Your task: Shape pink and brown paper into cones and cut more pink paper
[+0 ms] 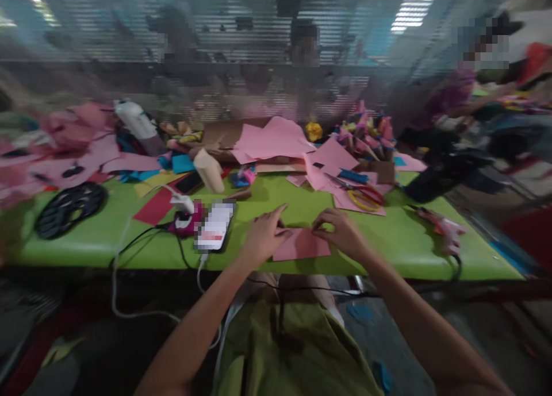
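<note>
A small rectangular pink sheet lies on the green tabletop in front of me, near its front edge. My left hand rests at the sheet's left side, thumb on its upper left corner and index finger stretched away. At the upper right edge, my right hand is closed, with thumb and forefinger pinching the sheet. Left of my left hand is a phone with its screen lit and a white cable plugged in. Scissors with yellow and red handles lie beyond my right hand.
A glue gun lies at the right. Pink sheets pile up at the back. A purple power adapter, cables, a beige cylinder and a black round tray stand left. A person is at the far right.
</note>
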The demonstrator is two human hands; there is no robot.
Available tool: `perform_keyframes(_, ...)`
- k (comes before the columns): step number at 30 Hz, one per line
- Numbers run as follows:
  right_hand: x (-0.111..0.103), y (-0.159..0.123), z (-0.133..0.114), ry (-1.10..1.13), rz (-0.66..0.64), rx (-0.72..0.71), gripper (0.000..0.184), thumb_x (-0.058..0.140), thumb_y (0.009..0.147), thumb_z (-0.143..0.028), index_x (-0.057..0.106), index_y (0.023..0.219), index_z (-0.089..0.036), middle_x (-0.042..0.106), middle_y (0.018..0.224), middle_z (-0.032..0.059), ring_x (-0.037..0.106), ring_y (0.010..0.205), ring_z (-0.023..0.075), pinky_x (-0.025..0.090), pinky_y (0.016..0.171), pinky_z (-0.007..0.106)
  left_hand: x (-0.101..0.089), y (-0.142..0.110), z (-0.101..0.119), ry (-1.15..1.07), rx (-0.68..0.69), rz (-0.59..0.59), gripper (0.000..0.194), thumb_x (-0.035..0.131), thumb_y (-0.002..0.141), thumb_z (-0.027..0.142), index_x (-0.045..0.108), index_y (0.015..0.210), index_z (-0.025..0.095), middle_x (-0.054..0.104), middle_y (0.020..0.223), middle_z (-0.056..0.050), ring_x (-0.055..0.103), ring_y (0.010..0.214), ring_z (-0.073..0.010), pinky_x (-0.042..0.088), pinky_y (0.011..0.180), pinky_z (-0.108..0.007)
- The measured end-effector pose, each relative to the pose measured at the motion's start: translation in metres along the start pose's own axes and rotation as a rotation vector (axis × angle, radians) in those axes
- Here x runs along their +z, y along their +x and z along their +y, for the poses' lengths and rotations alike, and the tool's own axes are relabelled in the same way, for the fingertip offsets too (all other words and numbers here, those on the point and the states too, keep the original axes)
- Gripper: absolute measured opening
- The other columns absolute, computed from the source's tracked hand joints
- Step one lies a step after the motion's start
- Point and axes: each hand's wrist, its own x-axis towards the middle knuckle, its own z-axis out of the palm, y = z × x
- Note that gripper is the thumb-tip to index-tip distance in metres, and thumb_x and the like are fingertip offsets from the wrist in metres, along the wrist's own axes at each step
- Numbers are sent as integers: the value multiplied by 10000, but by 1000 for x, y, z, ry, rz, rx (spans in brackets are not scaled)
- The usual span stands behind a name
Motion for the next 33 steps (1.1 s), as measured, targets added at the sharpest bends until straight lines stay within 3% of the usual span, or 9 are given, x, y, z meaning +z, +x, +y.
perform_keyframes(2,-9,14,2,63,77,-70,84,675,868,-231,699,788,-225,706,851,46,663,834,240,504,768,392,-3,17,0,-346,-25,-39,584,631,917,405,495,1453,218,744,1083,-78,700,981,-220,527,892,-351)
perform_keyframes(6,-40,53,-6,53,256,-213,91,693,883,-311,707,815,-252,743,963,57,677,963,280,502,852,446,-16,60,-3,-832,-152,51,497,410,1003,522,637,1300,194,751,1095,-112,688,1074,-235,491,1005,-399)
perform_keyframes(11,-69,86,-16,-37,424,-357,96,718,879,-305,702,793,-265,765,1009,45,679,1003,266,486,915,446,-20,101,-6,-948,-99,193,337,680,863,404,709,1126,195,697,1285,-108,634,1166,-248,477,1014,-376)
perform_keyframes(14,-71,88,-5,-36,435,-358,89,726,866,-288,698,783,-271,765,1029,35,673,1016,264,473,945,449,-14,113,-14,-975,-41,67,354,806,738,373,743,1038,196,747,1168,-103,665,1037,-234,506,933,-363)
perform_keyframes(17,-68,82,10,59,369,-275,75,714,863,-290,698,794,-267,753,1087,54,646,1072,274,471,957,453,-8,118,-24,-1030,-42,-26,376,879,629,335,751,942,172,767,953,-80,671,841,-194,526,804,-334)
perform_keyframes(22,-66,75,25,218,115,-100,131,674,878,-361,716,814,-255,702,1238,79,582,1205,303,442,1016,482,-8,123,-32,-998,-15,192,233,828,666,323,706,795,173,723,828,-34,635,784,-160,494,768,-298)
perform_keyframes(25,-58,78,28,316,193,14,203,701,858,-419,676,771,-237,703,1202,87,598,1177,298,448,1005,463,-11,121,-31,-970,11,267,214,805,677,322,698,800,183,707,805,-14,625,784,-157,486,773,-295)
perform_keyframes(28,-45,83,31,455,285,143,248,767,785,-427,655,889,-232,700,1153,89,631,1081,268,475,952,429,-11,116,-27,-951,27,298,225,793,684,335,700,826,187,703,811,-10,624,793,-164,490,780,-302)
perform_keyframes(33,-33,90,39,726,168,330,464,830,657,-405,663,1051,-225,676,820,16,630,778,200,514,716,339,-11,109,-21,-999,-12,316,269,821,658,363,695,817,187,693,800,-3,608,773,-155,486,758,-290)
